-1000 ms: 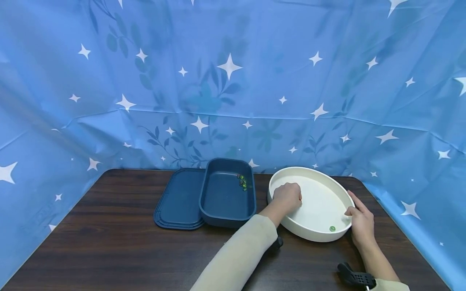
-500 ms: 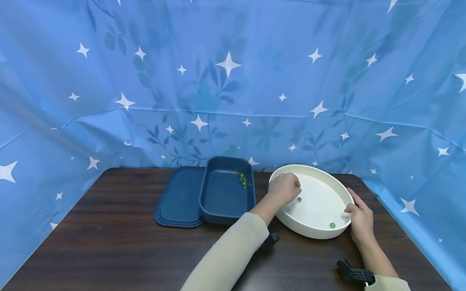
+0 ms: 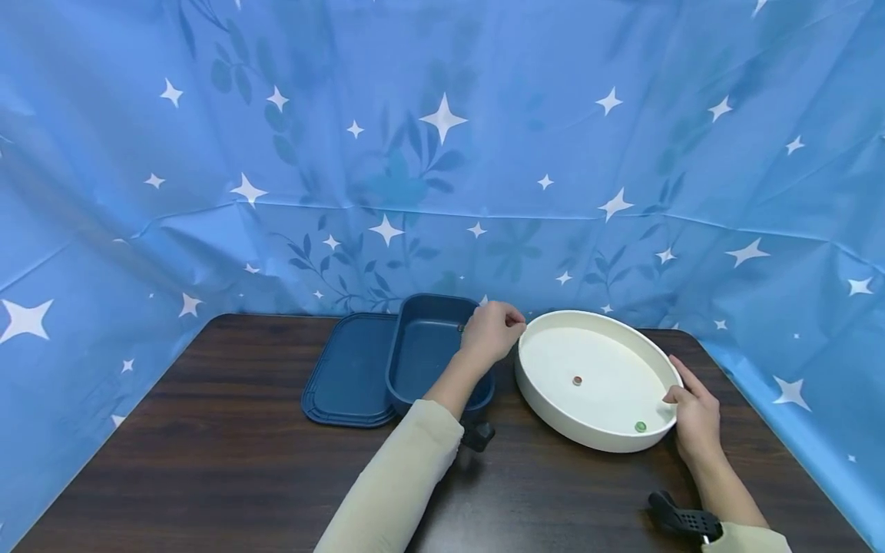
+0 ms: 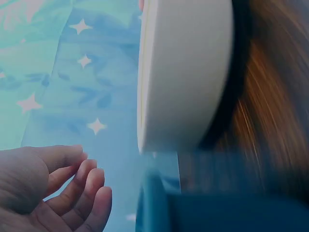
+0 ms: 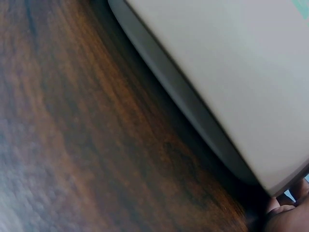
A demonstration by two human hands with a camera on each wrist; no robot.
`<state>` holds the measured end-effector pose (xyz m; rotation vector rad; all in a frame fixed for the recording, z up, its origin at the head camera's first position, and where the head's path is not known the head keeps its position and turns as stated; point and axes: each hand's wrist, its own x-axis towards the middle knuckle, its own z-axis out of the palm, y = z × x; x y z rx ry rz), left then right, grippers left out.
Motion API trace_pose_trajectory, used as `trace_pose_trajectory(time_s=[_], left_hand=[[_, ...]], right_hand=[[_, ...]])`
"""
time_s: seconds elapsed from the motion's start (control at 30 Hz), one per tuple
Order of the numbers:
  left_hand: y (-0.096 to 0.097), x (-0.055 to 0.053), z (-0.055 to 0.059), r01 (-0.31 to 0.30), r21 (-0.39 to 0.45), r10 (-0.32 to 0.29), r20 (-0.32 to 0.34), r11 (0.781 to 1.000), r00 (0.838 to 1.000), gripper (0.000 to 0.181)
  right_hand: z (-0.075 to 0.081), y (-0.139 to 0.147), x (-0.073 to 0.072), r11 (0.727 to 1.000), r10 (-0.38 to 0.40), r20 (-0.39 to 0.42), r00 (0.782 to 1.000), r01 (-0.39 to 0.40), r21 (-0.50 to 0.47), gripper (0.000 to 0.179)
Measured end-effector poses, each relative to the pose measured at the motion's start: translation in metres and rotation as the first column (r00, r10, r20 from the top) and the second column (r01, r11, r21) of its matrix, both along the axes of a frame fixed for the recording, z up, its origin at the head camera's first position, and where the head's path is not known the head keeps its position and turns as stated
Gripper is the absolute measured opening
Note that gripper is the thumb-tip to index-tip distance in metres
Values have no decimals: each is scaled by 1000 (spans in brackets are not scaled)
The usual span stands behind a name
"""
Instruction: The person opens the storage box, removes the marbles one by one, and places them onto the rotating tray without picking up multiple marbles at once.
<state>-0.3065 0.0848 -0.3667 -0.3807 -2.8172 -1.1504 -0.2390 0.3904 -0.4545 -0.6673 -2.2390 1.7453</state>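
1. Left hand (image 3: 487, 334): centre of frame, across the upper right corner of the blue box (image 3: 425, 353). Fingers loosely curved, thumb close to index; no bead visible between them.
2. Right hand (image 3: 697, 418): grips the white round tray (image 3: 601, 349) by its rim, right of frame.
3. Done: flat blue lid (image 3: 353, 369) off, left of box; reddish-brown bead (image 3: 577, 380) and green bead (image 3: 641, 426) lie apart in tray.
4. Remaining: one small dark piece (image 3: 461, 329) shows in box; hand hides adjacent contents.
5. Judged status: bead transfer partway; direction unconfirmed.
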Motion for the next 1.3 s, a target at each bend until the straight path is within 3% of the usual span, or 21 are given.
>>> trace_pose_trajectory(time_s=[0.3, 0.57, 0.83, 1.3], left_hand=[[-32, -9, -12, -74, 16, 73, 26, 997, 997, 15], [-48, -14, -22, -91, 24, 88, 97, 996, 991, 12], [-53, -15, -33, -87, 31, 81, 159, 996, 984, 13], [-57, -19, -43, -66, -49, 75, 227, 997, 971, 12]], right_hand=[[-1, 1, 0, 1000, 13, -6, 1000, -13, 7, 73], [0, 1, 0, 1000, 13, -7, 1000, -13, 8, 73], [0, 0, 1, 1000, 14, -17, 1000, -14, -1, 72], [0, 0, 1, 1000, 23, -19, 1000, -23, -8, 73]])
